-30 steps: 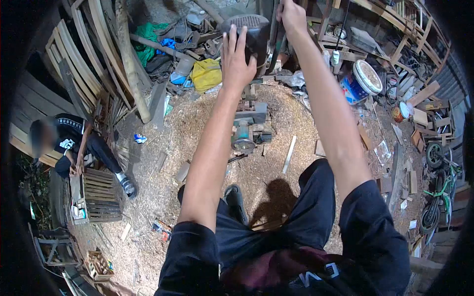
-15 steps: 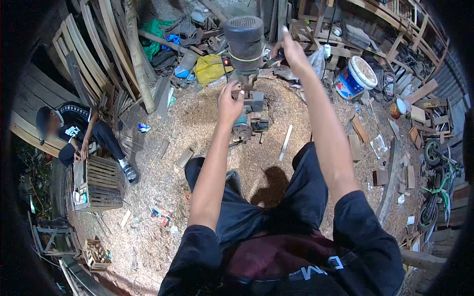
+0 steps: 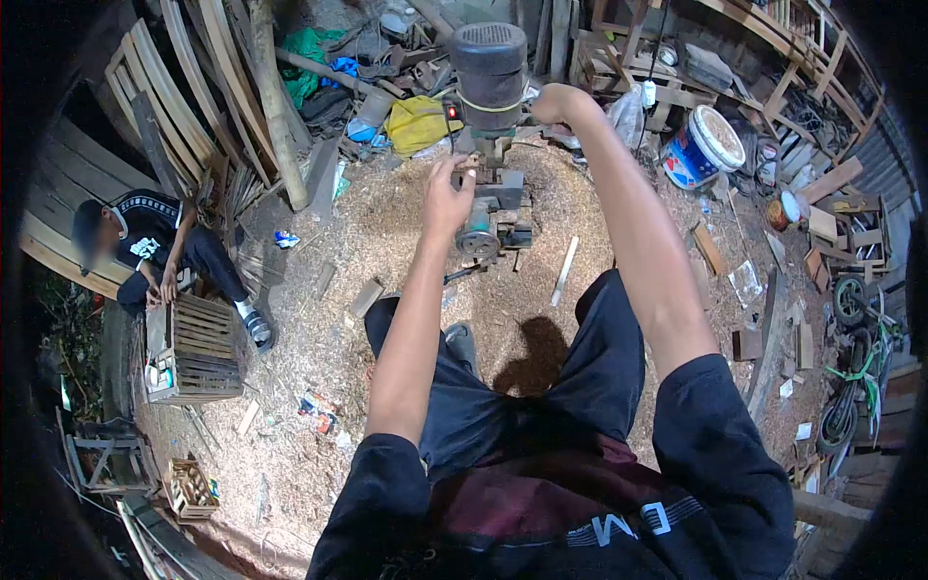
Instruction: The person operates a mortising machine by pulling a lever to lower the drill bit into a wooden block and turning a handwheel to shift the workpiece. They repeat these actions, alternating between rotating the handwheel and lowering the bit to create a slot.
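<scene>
Plenty of pale wood shavings (image 3: pixel 377 222) around green-and-grey metal machine (image 3: pixel 478 242) with dark cylindrical metal motor (image 3: pixel 488 79) at far end; cannot tell amount done or left. Reaching beside machine with left hand (image 3: pixel 447 208), fingers partly open, seemingly empty; bending right hand (image 3: pixel 561 104) near motor, spread and hold hidden.

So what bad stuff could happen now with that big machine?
The left hand is right by the machine, so fingers might get caught if anything there is spinning; I can't tell whether it is. A foot could also slip on the loose wood shavings spread over the floor.
</scene>
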A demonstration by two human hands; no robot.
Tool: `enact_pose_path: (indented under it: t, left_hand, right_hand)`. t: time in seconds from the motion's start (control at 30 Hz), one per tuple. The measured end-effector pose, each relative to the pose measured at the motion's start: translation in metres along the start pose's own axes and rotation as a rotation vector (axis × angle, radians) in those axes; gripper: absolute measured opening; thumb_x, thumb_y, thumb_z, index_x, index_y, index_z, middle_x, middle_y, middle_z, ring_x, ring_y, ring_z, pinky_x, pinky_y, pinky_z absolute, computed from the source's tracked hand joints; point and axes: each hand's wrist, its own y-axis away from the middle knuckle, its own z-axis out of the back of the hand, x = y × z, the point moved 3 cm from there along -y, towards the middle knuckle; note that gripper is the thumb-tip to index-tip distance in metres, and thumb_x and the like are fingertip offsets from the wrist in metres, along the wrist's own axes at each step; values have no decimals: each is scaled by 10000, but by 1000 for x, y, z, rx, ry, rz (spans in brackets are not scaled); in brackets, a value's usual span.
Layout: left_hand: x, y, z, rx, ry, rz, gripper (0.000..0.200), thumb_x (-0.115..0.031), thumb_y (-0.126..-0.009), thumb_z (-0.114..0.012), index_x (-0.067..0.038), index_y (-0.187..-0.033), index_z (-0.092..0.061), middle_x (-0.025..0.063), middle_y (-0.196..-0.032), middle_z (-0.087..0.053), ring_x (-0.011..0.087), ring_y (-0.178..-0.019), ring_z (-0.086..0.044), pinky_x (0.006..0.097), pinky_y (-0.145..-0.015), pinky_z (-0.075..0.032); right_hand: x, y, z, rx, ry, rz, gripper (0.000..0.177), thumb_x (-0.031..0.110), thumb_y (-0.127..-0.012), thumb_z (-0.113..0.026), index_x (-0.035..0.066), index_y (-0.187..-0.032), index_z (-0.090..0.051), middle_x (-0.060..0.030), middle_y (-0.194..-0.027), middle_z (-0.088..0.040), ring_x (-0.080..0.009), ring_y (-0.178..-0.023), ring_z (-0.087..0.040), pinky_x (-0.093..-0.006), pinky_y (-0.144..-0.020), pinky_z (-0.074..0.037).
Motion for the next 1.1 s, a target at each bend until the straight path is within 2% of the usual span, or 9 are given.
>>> enact_pose_path:
  t: [0.1, 0.17, 0.27, 0.4, 0.7, 0.8, 0.9, 1.0, 1.1]
  left_hand:
    - [-4, 11, -3, 27, 42, 65, 303, -121, -853, -643, -18, -1138, -634, 185, -1143, -628, 349, -1110, -583, 402, -980, -444]
    - [0, 20, -4, 26, 27, 43, 293, -139, -865, -643, -22, -1134, -641, 185, -1130, -637, 338, -1099, -596, 396, -970, -447]
    - [19, 27, -9, 28, 47, 23, 286, -140, -868, -644, -28, -1132, -646, 181, -1130, -638, 330, -1089, -603, 393, -966, -447]
    - [23, 34, -7, 22, 97, 146, 277, -118, -864, -641, -29, -1126, -648, 173, -1125, -640, 324, -1086, -605, 390, -966, -448]
    - [65, 54, -45, 96, 92, 138, 271, -91, -866, -633, -10, -1124, -632, 169, -1121, -644, 316, -1095, -606, 374, -973, -446]
    - [71, 59, -52, 108, 42, 86, 273, -92, -862, -637, -4, -1120, -634, 170, -1126, -643, 310, -1097, -609, 370, -974, -446]
    - [69, 58, -48, 111, 93, 163, 279, -94, -858, -640, -4, -1122, -638, 175, -1132, -644, 317, -1102, -608, 372, -972, -448]
    - [71, 55, -36, 101, 63, 166, 290, -93, -857, -640, -3, -1133, -640, 181, -1127, -647, 321, -1101, -609, 372, -969, -452]
    - [64, 54, -17, 97, 104, 253, 293, -84, -841, -630, -26, -1128, -644, 189, -1110, -640, 354, -1050, -617, 394, -953, -464]
  right_hand:
    - [14, 53, 4, -100, -56, 74, 296, 138, -722, -566, -67, -883, -705, -251, -805, -689, -366, -743, -690, -458, -673, -531]
    - [0, 34, -20, -142, 58, 105, 339, 180, -758, -583, -67, -960, -695, -272, -924, -688, -399, -890, -684, -443, -804, -533]
    - [4, 61, -26, -168, -70, -59, 347, 216, -778, -553, -11, -979, -721, -246, -1121, -652, -384, -1075, -631, -430, -942, -491]
    - [-4, 64, -47, -208, -142, -110, 387, 231, -773, -627, -57, -1024, -692, -277, -1090, -655, -403, -1051, -637, -429, -932, -505]
    - [-12, 90, -91, -399, -325, -141, 408, 243, -751, -719, -91, -974, -646, -317, -950, -660, -443, -955, -648, -471, -854, -520]
    - [-18, 86, -100, -336, -315, -189, 448, 283, -759, -720, -98, -979, -638, -321, -949, -657, -454, -966, -638, -475, -861, -514]
    - [-18, 80, -91, -342, -303, -137, 448, 313, -794, -695, -88, -986, -641, -316, -944, -658, -467, -958, -633, -481, -869, -504]
    - [-16, 66, -85, -567, -264, 61, 397, 295, -837, -645, -70, -992, -644, -315, -950, -656, -494, -920, -619, -493, -856, -496]
    - [-18, 65, -48, -718, -669, 245, 334, 293, -917, -616, -27, -1008, -649, -227, -900, -691, -304, -807, -659, -409, -793, -513]
